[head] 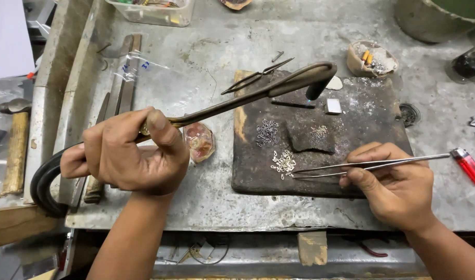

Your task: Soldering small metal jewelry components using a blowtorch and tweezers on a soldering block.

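Observation:
My left hand [126, 153] grips the handle of a long brass torch [237, 98]. Its curved nozzle [318, 88] points down over the dark charred soldering board [362, 119], and a black hose [43, 181] loops off the handle's back end. My right hand [395, 184] pinches long steel tweezers [351, 167]. The tweezer tips rest beside a small pile of silver rings [283, 162] on the board. A second, darker pile of rings [267, 132] lies just above it, next to a charcoal block [310, 136].
A small shell dish [199, 141] sits left of the board; a second pair of tweezers [255, 77] and a small white block [333, 106] lie near the board's top. A red lighter [468, 166] lies right, a hammer [13, 150] left, an ash-filled dish [371, 58] behind.

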